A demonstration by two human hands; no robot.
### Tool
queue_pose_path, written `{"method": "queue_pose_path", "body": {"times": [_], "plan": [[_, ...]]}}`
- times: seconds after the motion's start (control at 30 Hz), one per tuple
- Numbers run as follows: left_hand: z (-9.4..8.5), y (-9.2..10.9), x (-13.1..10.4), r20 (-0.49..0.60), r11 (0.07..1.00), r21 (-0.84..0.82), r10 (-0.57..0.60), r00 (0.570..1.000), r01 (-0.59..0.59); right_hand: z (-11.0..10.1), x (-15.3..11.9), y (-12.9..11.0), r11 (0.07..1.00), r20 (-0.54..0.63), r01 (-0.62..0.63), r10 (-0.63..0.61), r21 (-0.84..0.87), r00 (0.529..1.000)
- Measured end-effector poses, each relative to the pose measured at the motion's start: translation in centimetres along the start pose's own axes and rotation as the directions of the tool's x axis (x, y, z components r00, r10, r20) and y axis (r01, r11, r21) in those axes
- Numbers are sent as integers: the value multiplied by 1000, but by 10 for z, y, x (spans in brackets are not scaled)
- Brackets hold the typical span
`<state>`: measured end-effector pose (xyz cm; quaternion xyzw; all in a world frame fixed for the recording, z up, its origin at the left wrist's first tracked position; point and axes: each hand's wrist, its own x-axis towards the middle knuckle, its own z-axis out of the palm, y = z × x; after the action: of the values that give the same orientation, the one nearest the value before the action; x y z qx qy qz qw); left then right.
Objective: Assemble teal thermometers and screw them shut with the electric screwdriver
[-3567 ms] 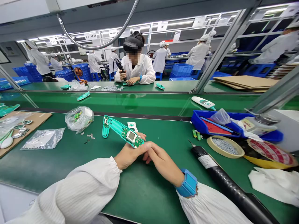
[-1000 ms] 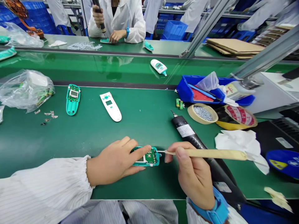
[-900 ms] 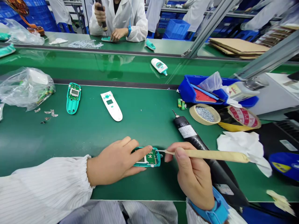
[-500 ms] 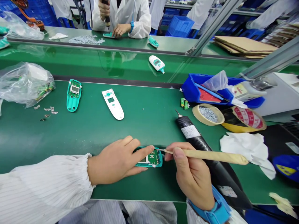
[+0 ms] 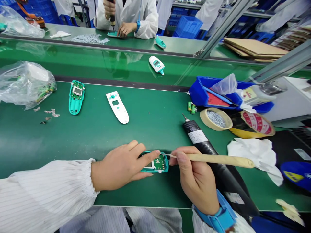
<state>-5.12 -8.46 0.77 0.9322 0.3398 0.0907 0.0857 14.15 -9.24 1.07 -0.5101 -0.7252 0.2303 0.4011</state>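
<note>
My left hand point(image 5: 121, 166) grips a teal device half with a green circuit board point(image 5: 159, 162), holding it flat against the green table near the front edge. Its fingers lie over the left part and edges of the housing. In my right hand point(image 5: 194, 174) is a tool with a thick cream-coloured handle point(image 5: 218, 160), pinched near its thin tip. That tip reaches the right end of the housing, by its upper corner. Beyond my hands lie a white cover point(image 5: 118, 108) and another teal housing with a board point(image 5: 76, 97).
A black electric screwdriver point(image 5: 204, 142) lies by my right hand. Behind it are a screw dish point(image 5: 215, 119), two green batteries point(image 5: 191, 107) and a blue bin point(image 5: 209, 94). A white device point(image 5: 156, 65) is on the strip beyond; a person point(image 5: 128, 19) works opposite.
The white device on the far strip has shifted left. My right hand and the tool have moved slightly left, while my left hand stays on the housing.
</note>
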Motion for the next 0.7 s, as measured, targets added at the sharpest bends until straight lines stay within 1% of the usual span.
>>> {"method": "queue_pose_path", "body": {"times": [0.17,0.37,0.47,0.6,0.7], "plan": [[1,0,-1,-6,1000,-23,-5,1000,5,0,0,-1,999,11,17,-17,-27,1000],[1,0,-1,-2,999,-28,-21,1000,21,3,1,0,998,6,4,-3,-66,1000],[2,1,-1,-6,999,-19,-29,1000,29,4,-1,1,1000,-3,-8,8,-11,1000],[2,3,-2,-7,1000,14,-28,1000,28,2,-4,2,995,-94,2,8,100,996],[0,4,-2,-3,999,11,-32,999,32,1,-7,1,992,-95,-23,35,127,995]]}}
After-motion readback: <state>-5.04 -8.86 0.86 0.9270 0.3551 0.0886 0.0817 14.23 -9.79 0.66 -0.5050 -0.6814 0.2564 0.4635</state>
